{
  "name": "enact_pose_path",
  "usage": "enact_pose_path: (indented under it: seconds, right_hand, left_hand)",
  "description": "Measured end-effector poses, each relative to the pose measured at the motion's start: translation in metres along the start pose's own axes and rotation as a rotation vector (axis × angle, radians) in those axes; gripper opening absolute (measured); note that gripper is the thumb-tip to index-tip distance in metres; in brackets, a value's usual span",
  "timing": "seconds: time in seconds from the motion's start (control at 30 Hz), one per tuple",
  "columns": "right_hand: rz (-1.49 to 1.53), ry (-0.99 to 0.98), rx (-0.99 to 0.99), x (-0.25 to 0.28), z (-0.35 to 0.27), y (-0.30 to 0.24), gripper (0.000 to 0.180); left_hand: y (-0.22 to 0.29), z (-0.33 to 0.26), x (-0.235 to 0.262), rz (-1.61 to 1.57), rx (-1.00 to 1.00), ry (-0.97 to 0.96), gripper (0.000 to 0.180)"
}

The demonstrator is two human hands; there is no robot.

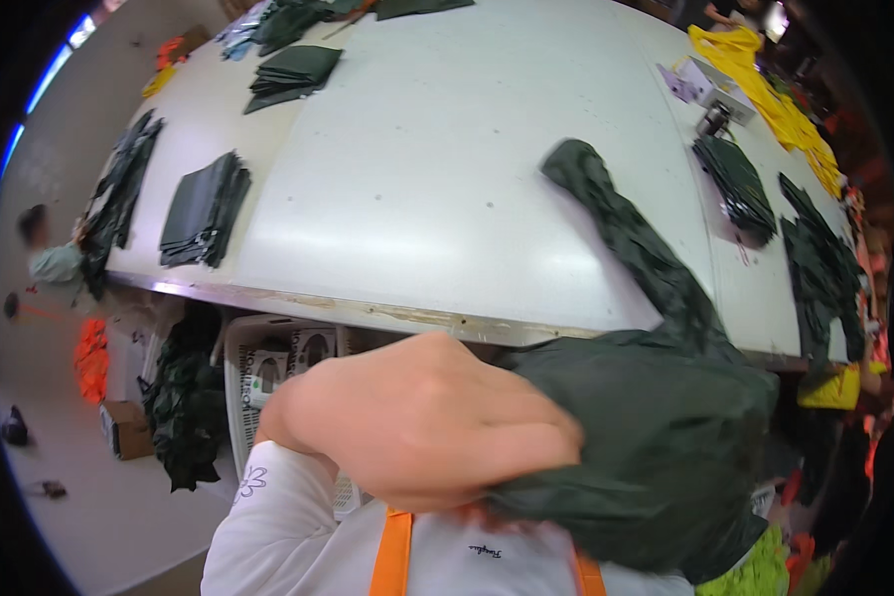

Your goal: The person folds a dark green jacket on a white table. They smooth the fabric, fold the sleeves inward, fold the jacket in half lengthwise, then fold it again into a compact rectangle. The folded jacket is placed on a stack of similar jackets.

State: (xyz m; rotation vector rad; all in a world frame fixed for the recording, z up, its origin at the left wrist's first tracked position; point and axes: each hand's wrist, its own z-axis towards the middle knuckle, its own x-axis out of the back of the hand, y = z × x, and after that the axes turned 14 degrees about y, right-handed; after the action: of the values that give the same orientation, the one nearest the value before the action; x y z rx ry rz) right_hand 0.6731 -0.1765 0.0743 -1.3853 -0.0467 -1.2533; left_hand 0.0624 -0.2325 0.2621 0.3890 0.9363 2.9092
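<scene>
My left hand (422,417), in a white sleeve with a small flower on it, comes in from the lower left with its fingers closed. It grips the edge of a dark green garment (656,447) of thin, crinkled fabric, held up close in front of my chest. One long sleeve of the garment (616,219) stretches away over the white table (397,199). The rest hangs bunched over the table's front edge on the right. My right hand does not show; the fabric covers the place where it could be.
Folded dark green stacks (206,209) lie on the left of the table, another stack (735,189) on the right beside a white box (715,89). Yellow fabric (765,94) runs along the far right. A white basket (236,387) stands below the edge. Another person (55,253) works at left.
</scene>
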Motion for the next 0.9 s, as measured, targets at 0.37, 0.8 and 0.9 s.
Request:
enact_pose_path:
  seconds: [0.37, 0.8, 0.9]
  right_hand:
    - [0.096, 0.422, 0.445, 0.161, 0.067, -0.291, 0.046]
    - [1.021, -0.798, 0.656, -0.490, -0.129, -0.782, 0.048]
    - [0.437, -1.028, 1.211, -0.574, -0.248, -0.677, 0.057]
  left_hand:
    - [0.063, -0.057, 0.075, 0.465, 0.446, -0.104, 0.029]
    - [0.045, -0.234, 0.123, 0.597, 1.258, 1.058, 0.015]
    - [-0.012, -0.312, 0.119, 0.903, 1.422, 0.934, 0.032]
